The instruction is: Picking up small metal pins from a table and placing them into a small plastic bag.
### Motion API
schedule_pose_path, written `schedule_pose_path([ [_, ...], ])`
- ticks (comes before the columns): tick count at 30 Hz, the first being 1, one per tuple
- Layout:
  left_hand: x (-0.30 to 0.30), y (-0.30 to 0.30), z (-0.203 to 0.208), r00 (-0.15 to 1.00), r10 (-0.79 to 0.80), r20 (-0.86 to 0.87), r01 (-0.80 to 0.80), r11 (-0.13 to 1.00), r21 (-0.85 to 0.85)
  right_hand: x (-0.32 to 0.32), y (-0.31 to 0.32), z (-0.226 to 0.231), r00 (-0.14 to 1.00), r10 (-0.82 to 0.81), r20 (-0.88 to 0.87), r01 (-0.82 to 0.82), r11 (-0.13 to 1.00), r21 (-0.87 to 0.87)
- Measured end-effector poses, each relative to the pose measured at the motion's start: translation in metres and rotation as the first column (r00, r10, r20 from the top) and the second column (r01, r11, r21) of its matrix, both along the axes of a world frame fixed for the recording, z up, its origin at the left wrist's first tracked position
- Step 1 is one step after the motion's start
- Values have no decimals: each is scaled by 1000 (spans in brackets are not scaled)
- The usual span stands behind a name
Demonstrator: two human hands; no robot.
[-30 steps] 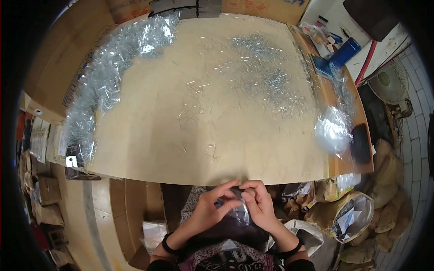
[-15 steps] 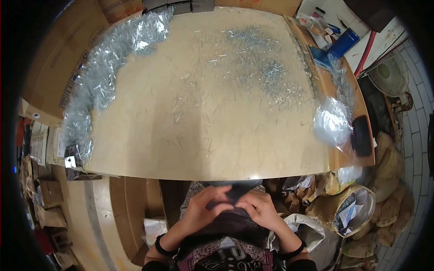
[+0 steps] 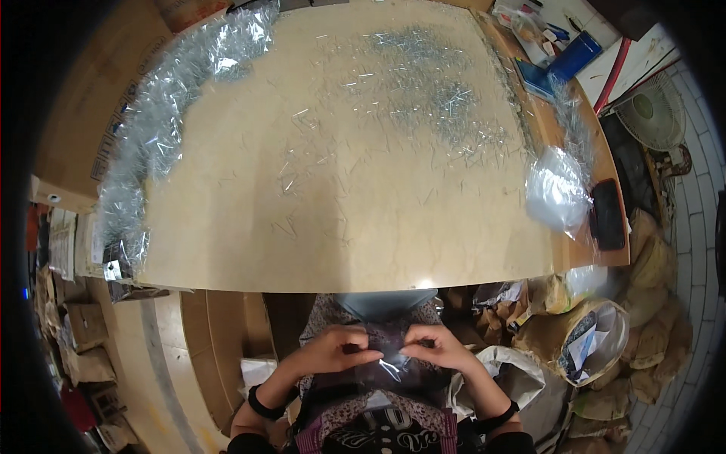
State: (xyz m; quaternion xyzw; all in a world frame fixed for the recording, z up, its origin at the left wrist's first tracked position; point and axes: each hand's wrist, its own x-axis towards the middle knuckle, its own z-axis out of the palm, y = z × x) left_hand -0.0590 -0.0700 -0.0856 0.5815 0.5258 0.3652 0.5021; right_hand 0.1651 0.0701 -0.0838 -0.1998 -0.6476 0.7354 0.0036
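Note:
My left hand (image 3: 339,349) and my right hand (image 3: 437,348) are closed in pinches, facing each other above my lap. Between them stretches a small clear plastic bag (image 3: 390,369), seen mainly by its bright glints; its contents, if any, cannot be made out. Just beyond my fingers a smooth grey-blue piece (image 3: 386,304) lies on my lap, partly under the table edge. Thin, short silvery metal pins (image 3: 457,94) are scattered across the pale wooden table (image 3: 249,250), thickest at the far right.
Filled clear bags (image 3: 162,136) line the table's left edge. On the right ledge lie a bundle of clear plastic (image 3: 558,189), a dark phone (image 3: 608,214) and a blue box (image 3: 575,57). Open sacks (image 3: 605,340) stand at lower right; a cardboard box (image 3: 215,340) is at lower left.
My hands have drawn level and farther apart. My left fingers, spread before, are now pinched, and shiny film shows between the hands. The view has shifted slightly.

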Motion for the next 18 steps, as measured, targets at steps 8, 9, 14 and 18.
schedule_pose_path([
  [8,15,-9,-65,804,298,-514,-261,954,145,2,-29,-74,962,-269,35,146,622,769],
  [9,16,-11,-74,831,270,-487,-291,956,34,-2,-34,-76,927,-373,34,231,641,732],
  [14,23,-37,-96,917,196,-346,-204,979,13,-19,-3,-42,646,-380,-663,738,87,669],
  [18,28,-24,-80,922,316,-222,-295,947,123,-80,89,45,923,-232,-308,338,101,936],
])
